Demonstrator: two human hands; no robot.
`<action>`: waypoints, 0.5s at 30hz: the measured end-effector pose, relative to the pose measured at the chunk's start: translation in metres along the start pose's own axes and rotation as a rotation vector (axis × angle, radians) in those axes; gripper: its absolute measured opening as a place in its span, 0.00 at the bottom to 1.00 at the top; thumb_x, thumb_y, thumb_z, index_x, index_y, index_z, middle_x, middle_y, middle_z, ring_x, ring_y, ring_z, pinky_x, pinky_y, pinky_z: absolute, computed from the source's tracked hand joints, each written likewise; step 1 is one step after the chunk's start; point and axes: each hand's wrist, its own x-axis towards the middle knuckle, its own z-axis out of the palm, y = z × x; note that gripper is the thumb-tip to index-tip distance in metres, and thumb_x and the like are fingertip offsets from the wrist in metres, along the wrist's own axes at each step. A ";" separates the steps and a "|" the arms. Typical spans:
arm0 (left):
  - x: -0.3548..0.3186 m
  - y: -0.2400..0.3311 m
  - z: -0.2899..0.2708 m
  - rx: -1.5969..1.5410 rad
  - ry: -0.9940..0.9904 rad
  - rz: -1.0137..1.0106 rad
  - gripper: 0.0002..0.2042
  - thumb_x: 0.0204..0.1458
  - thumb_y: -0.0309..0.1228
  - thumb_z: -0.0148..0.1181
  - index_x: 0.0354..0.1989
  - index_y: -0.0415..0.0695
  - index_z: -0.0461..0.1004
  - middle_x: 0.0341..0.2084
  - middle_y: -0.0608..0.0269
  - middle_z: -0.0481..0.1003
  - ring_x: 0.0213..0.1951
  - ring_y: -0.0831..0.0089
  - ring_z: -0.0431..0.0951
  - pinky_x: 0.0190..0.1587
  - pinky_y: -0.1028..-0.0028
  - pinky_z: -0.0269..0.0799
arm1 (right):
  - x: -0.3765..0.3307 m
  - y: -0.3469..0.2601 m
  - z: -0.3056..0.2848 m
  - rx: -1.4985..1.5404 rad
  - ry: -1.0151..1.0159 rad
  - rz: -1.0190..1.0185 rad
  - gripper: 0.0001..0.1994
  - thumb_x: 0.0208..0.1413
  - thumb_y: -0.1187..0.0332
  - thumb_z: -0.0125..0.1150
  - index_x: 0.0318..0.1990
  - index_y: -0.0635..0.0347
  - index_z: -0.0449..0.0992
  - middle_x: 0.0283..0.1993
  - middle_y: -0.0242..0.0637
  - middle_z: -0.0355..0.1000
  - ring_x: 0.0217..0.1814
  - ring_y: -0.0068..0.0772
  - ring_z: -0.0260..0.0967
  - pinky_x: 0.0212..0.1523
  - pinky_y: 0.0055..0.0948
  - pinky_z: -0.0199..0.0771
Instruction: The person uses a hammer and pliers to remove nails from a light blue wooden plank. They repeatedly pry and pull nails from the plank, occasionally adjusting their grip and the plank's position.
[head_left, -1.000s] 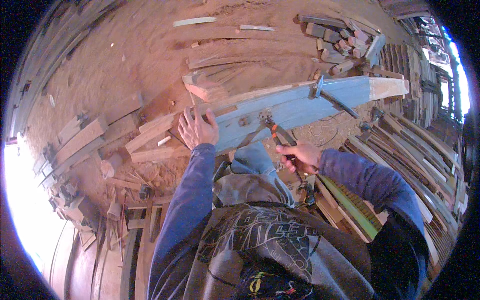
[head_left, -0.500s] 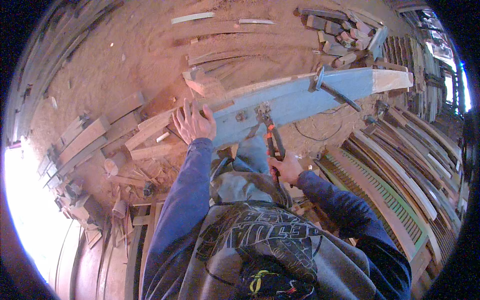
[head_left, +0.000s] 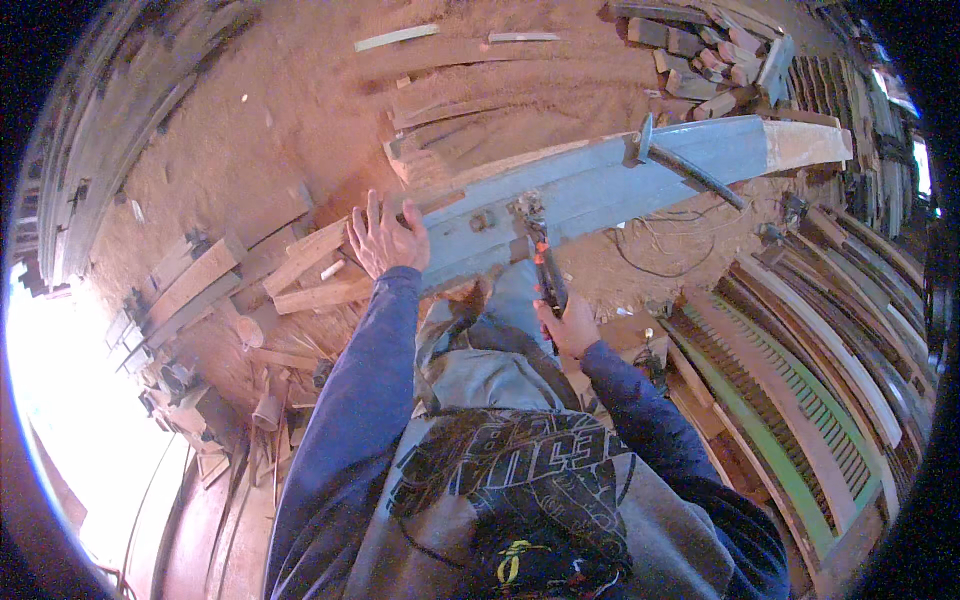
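1. A reddish-brown floor [head_left: 310,120] spreads beyond and around the blue board [head_left: 600,190], which lies slantwise in front of the person, its right end farther off.
2. Well to the left of the board, rough wooden blocks [head_left: 205,272] lie on the floor.
3. Just beside the board's left end are pale lengths of wood [head_left: 320,297], set at an angle to each other.
4. The left hand [head_left: 388,238] rests palm down at the board's left end, its fingers spread wide and grasping nothing.
5. Near the board's middle, beside a dark worn patch, the pliers [head_left: 541,262] reach its face (whether their tips grip anything, I cannot tell).
6. On the board's near side, the right hand [head_left: 570,325] has its fingers closed around the pliers' handles.
7. Toward the board's right end, a hammer [head_left: 695,176] lies across it.
8. Beyond that end sits a heap of offcuts [head_left: 686,43]; on its near side, a green slatted panel [head_left: 810,400].
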 end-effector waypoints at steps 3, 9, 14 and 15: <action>0.000 -0.001 0.001 -0.044 -0.046 -0.031 0.23 0.59 0.46 0.48 0.57 0.46 0.75 0.63 0.58 0.68 0.64 0.46 0.64 0.69 0.51 0.50 | -0.009 -0.022 -0.036 0.067 -0.164 0.080 0.15 0.64 0.66 0.54 0.52 0.66 0.68 0.41 0.47 0.78 0.37 0.33 0.79 0.33 0.33 0.80; -0.001 0.000 0.003 -0.043 -0.039 -0.054 0.23 0.59 0.46 0.48 0.57 0.47 0.75 0.62 0.58 0.69 0.64 0.48 0.64 0.69 0.53 0.53 | -0.003 -0.085 -0.095 0.376 -0.507 0.276 0.18 0.67 0.70 0.50 0.61 0.63 0.58 0.52 0.50 0.74 0.49 0.40 0.77 0.45 0.39 0.82; -0.001 0.000 0.000 -0.013 -0.057 -0.069 0.23 0.60 0.46 0.49 0.59 0.50 0.74 0.62 0.59 0.70 0.65 0.49 0.64 0.67 0.54 0.57 | 0.021 -0.126 -0.130 0.396 -0.723 0.431 0.23 0.66 0.70 0.50 0.65 0.62 0.55 0.59 0.60 0.69 0.58 0.51 0.73 0.51 0.48 0.79; -0.001 0.000 0.000 -0.016 -0.051 -0.064 0.23 0.60 0.46 0.49 0.59 0.50 0.74 0.62 0.59 0.70 0.64 0.49 0.64 0.67 0.54 0.57 | 0.025 -0.130 -0.133 0.385 -0.731 0.449 0.23 0.66 0.70 0.50 0.66 0.61 0.54 0.60 0.62 0.68 0.59 0.53 0.72 0.52 0.50 0.79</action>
